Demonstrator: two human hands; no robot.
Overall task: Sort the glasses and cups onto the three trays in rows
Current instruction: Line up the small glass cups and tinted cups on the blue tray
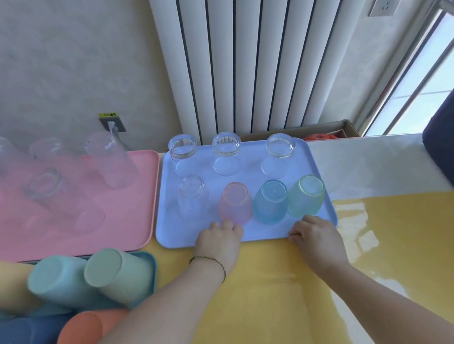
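blue tray (252, 169) mid-table (268, 298), 7 glasses in 2 rows | L hand (221, 242) grips near rim, fingers curled over top by pink glass (235, 203) | R hand (316, 233) grips near rim below green glass (306, 196), fingers curled

The pink tray's (135, 215) clear glasses (45, 187) are blurred, perhaps five.

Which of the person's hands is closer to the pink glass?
Left. The left hand has its fingertips right at the near side of the pink glass; the right hand is farther right, on the near rim of the tray, in front of the green glass.
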